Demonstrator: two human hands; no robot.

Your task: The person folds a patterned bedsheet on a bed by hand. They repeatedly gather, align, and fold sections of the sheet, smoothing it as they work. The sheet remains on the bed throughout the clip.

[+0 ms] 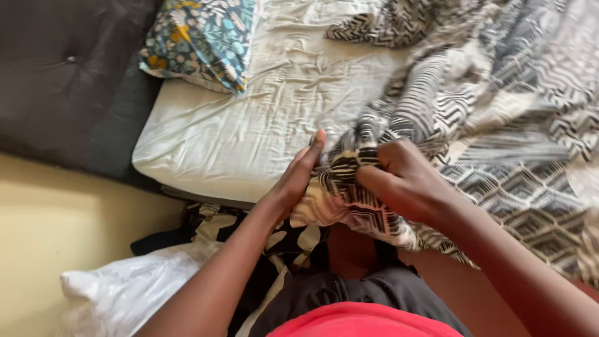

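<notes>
Centrally, black-and-white zigzag and chevron patterned fabric bedcover [474,106]: one bunched end gathered at near edge of bed, remainder spread in loose folds across right half of mattress toward far right corner.

Right hand [405,178]: fingers curled shut, fistful of the bunched fabric clenched inside, knuckles up, forearm running out to lower right.

Left hand [299,175]: fingers straight and together, palm flat against left side of same bunch, thumb hidden behind cloth. Pressing, not clutching; nothing enclosed in it.

Both hands just beside each other, the bunch between them, over near edge of mattress.

Under the cover, crumpled off-white cotton bedsheet [249,125], creased all over, bare on left half of bed.

Floral pillow in blue, teal and yellow on white print [199,37], at far left corner of sheet, well apart from hands.

Dark grey buttoned upholstered headboard [62,75] along left of bed.

Pale yellow floor [56,218] at lower left.

White crinkled plastic bag [125,287] on floor, beside a dark cloth with cream leaf shapes [249,231] hanging below bed edge.

Person's red top [362,321] and dark grey shorts [349,290] at bottom of view.
</notes>
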